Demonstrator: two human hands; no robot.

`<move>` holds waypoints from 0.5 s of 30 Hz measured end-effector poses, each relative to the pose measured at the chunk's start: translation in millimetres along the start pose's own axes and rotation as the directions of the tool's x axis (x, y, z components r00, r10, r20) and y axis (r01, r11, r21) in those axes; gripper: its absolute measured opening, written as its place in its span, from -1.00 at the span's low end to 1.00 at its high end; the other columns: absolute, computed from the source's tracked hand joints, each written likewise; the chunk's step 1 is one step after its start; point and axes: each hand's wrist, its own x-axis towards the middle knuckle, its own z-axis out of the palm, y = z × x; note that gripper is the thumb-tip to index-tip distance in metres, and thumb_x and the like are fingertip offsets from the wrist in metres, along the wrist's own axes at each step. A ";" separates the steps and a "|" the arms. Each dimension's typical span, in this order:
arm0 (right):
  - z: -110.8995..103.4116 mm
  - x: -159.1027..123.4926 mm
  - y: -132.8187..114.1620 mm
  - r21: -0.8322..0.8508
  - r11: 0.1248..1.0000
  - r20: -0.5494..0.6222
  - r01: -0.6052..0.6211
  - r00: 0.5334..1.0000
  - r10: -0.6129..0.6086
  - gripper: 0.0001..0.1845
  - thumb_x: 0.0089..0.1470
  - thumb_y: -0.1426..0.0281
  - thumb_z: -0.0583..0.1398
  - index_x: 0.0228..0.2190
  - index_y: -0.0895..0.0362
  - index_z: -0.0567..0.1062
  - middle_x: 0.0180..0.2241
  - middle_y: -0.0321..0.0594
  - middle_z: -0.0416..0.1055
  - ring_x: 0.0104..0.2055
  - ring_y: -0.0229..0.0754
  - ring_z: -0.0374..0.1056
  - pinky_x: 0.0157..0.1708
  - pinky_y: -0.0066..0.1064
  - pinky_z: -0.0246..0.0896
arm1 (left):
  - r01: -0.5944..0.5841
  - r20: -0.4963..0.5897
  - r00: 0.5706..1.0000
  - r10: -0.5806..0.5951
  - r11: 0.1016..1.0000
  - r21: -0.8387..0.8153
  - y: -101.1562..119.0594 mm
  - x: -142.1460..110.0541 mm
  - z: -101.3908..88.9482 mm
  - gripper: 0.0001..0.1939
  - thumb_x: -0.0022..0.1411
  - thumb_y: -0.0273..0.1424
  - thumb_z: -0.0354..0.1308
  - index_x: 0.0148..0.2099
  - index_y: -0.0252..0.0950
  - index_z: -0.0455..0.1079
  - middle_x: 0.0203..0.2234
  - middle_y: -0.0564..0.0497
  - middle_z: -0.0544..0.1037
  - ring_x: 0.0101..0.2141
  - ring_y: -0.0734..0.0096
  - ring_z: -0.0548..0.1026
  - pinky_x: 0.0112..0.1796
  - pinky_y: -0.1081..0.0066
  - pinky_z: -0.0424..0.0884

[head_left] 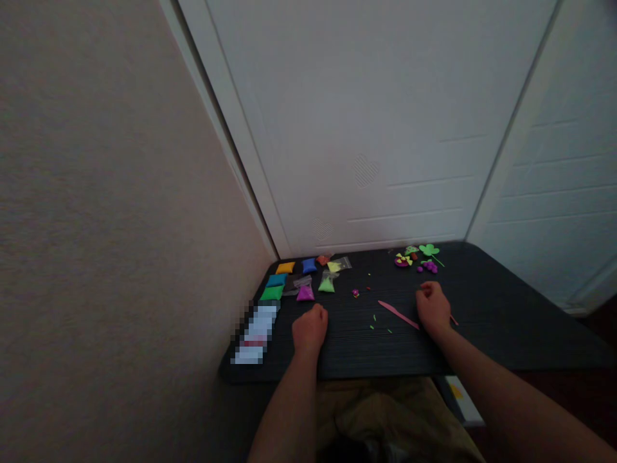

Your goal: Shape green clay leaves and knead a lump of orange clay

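My left hand (310, 326) rests as a closed fist on the dark table, to the right of a pixelated white item. Nothing shows sticking out of it. On the right, my right hand (432, 310) is also closed, its fingers curled inward, with nothing visible in them. A pink modelling-clay knife (399, 315) lies just left of it, and the end of another pink stick (454, 319) shows past its wrist side. Small green clay bits (375, 317) lie between my hands. Beyond them sits a little purple and yellow clay piece (355, 293).
Clay packets stand at the back left, among them a magenta packet (305, 292), a light green bag (326, 283) and an orange packet (285, 267). At the back right are a green clay clover (429, 251), purple clay balls (430, 267) and a yellow-topped purple piece (403, 260). White panels rise behind.
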 end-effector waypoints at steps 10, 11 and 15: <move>4.1 -0.3 -3.3 -0.077 0.997 0.044 0.026 0.999 -0.023 -0.80 -0.09 0.32 0.03 -0.34 0.10 0.30 -0.45 -0.23 0.35 -0.43 -0.16 0.28 -0.43 -0.36 0.07 | 0.033 0.037 0.999 -0.032 0.999 -0.002 -13.2 -0.9 -1.6 -0.64 0.25 -0.25 -0.24 -0.28 -0.23 0.35 -0.41 -0.07 0.55 -0.35 0.26 0.51 -0.36 0.36 0.28; 4.1 -0.7 -3.2 -0.085 0.996 0.051 0.031 0.998 -0.027 -0.80 -0.08 0.32 0.03 -0.34 0.10 0.30 -0.44 -0.22 0.36 -0.42 -0.16 0.29 -0.42 -0.36 0.07 | 0.034 0.036 0.999 -0.034 0.999 -0.002 -13.3 -0.9 -1.3 -0.64 0.25 -0.25 -0.24 -0.29 -0.23 0.35 -0.41 -0.08 0.55 -0.35 0.27 0.51 -0.36 0.36 0.28; 4.6 -2.2 -3.2 -0.119 0.992 0.064 0.045 0.997 -0.038 -0.77 -0.06 0.33 0.01 -0.30 0.10 0.30 -0.41 -0.20 0.37 -0.39 -0.14 0.30 -0.40 -0.35 0.08 | 0.034 0.040 0.999 -0.034 0.999 -0.001 -13.4 -0.8 -0.7 -0.63 0.25 -0.24 -0.25 -0.28 -0.23 0.35 -0.40 -0.08 0.55 -0.34 0.26 0.51 -0.36 0.35 0.28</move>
